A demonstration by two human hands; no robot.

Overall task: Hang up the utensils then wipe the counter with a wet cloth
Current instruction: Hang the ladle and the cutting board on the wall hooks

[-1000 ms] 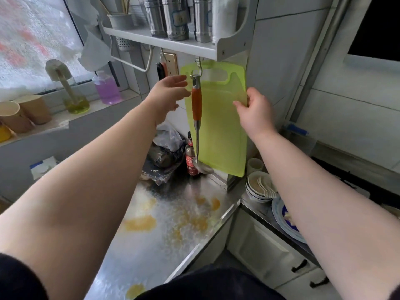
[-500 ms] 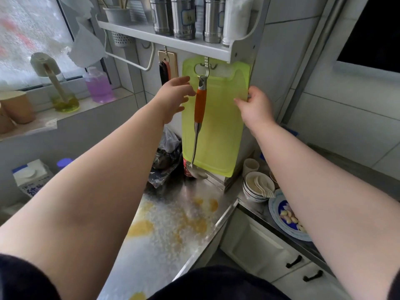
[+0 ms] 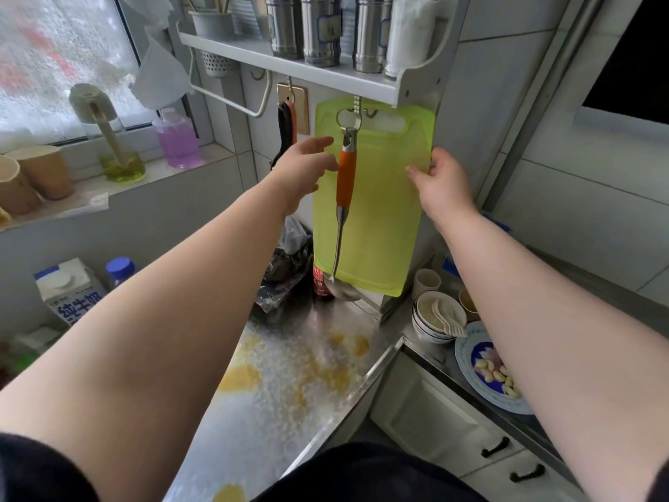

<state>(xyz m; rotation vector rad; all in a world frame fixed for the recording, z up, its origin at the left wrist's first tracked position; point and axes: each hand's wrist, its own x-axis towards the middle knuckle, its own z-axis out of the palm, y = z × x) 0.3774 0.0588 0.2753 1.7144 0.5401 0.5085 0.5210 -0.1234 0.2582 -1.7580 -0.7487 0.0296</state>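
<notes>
A lime-green cutting board (image 3: 383,219) hangs from hooks under the white wall shelf (image 3: 300,72). In front of it a steel ladle with an orange handle (image 3: 345,182) hangs from a hook. My right hand (image 3: 440,182) pinches the board's right edge. My left hand (image 3: 307,168) has its fingers apart against the board's left edge, beside the ladle handle. A black-and-orange utensil (image 3: 287,128) hangs further left. The steel counter (image 3: 275,389) below is smeared with yellow spills. No cloth is in view.
Steel canisters (image 3: 320,29) stand on the shelf. A sauce bottle (image 3: 320,284) and dark plastic bags (image 3: 286,269) sit at the counter's back. Stacked bowls (image 3: 436,317) and a plate of garlic (image 3: 496,371) lie right. Milk carton (image 3: 70,289), cups and a purple bottle (image 3: 177,141) are left.
The view has tilted down a little and both hands have stayed at the board's edges. The board and ladle hang as before.
</notes>
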